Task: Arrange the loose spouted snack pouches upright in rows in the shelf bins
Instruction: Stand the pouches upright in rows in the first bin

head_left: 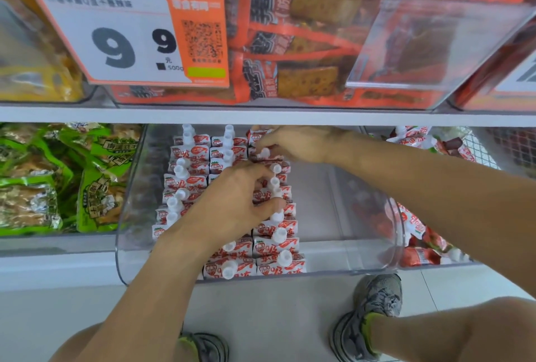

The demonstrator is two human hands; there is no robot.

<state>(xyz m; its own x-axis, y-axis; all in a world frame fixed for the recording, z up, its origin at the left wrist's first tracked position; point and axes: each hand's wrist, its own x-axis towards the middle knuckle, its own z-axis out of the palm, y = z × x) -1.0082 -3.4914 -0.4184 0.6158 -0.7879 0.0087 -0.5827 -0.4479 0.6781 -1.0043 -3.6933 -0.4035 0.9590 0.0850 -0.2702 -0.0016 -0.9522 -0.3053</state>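
Red-and-white spouted pouches point(272, 248) with white caps stand upright in three rows inside a clear plastic bin point(377, 216) on the lower shelf. My left hand point(240, 196) rests over the middle and right rows, fingers curled around a white-capped pouch point(275, 187) in the right row. Further back, my right hand point(293, 144) pinches the cap of another pouch point(262, 154) at the far end of that row. More loose pouches point(420, 234) lie jumbled in the bin to the right.
Green snack packs point(95, 176) fill the bin on the left. The right part of the clear bin is bare floor point(316, 202). Above, a shelf edge point(261, 115) overhangs, with orange packets point(304, 42) and a price sign point(130, 34). My shoes point(374, 315) stand on the tiled floor.
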